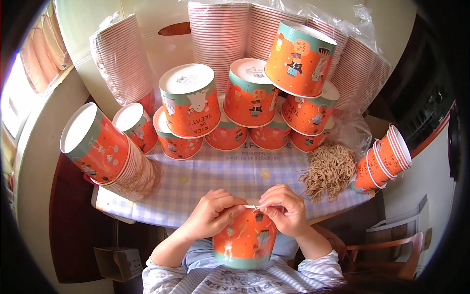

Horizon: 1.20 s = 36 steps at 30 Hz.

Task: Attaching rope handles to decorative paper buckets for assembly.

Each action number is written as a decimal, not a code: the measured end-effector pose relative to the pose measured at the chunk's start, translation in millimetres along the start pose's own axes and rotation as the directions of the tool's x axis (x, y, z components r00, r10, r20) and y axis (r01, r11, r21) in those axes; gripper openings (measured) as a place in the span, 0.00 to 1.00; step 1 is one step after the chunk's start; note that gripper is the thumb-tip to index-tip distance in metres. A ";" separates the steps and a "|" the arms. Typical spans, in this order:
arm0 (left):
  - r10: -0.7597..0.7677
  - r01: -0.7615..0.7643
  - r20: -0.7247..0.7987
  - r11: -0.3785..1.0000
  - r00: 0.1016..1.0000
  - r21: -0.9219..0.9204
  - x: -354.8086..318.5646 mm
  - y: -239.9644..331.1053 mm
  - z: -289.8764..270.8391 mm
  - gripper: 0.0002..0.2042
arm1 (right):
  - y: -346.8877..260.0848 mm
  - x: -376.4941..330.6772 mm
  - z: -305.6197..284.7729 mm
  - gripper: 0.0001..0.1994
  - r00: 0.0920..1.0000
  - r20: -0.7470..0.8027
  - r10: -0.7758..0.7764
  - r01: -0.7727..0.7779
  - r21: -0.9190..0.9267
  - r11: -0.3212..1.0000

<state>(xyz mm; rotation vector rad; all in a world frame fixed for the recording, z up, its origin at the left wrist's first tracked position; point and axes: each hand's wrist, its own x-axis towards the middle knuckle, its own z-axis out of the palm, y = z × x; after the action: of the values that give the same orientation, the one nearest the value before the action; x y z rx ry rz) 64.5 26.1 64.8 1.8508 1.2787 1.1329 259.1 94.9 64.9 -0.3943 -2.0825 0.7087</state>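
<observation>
An orange paper bucket with a green band at its lower end and cartoon figures rests at my lap, its white rim turned up toward the table. My left hand is closed on the left part of that rim, thumb on the outside. On the right part, my right hand pinches with thumb and forefinger. A small pale bit, perhaps a cord end, shows at the rim between my fingertips; I cannot make out what it is. The inside of the bucket is hidden.
A tangle of tan cords lies on the checked tablecloth, beside a tilted short stack of buckets. Upturned buckets are piled behind. Plastic-wrapped stacks stand at the back. Another stack leans at left. A wooden chair is at right.
</observation>
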 end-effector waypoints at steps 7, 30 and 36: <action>-0.098 0.136 0.187 0.970 0.977 -0.204 -13.2 -14.8 13.5 0.07 | 3.4 -9.3 5.2 0.04 0.877 0.289 0.384 -0.467 0.324 0.823; 0.130 -0.080 -0.239 0.975 0.962 0.206 -40.8 5.1 42.5 0.11 | -7.5 -17.9 17.8 0.04 0.847 0.394 0.357 -0.468 0.235 0.852; 0.100 -0.015 -0.378 0.975 0.921 0.222 -53.7 -7.6 46.3 0.11 | -8.6 -24.2 31.0 0.06 0.839 0.337 0.426 -0.540 0.430 0.724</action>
<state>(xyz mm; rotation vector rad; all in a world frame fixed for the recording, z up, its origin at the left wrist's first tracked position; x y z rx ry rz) 93.9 -22.4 21.5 1.8879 1.6313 1.4996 247.1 65.2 40.6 -0.5882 -1.8842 1.6502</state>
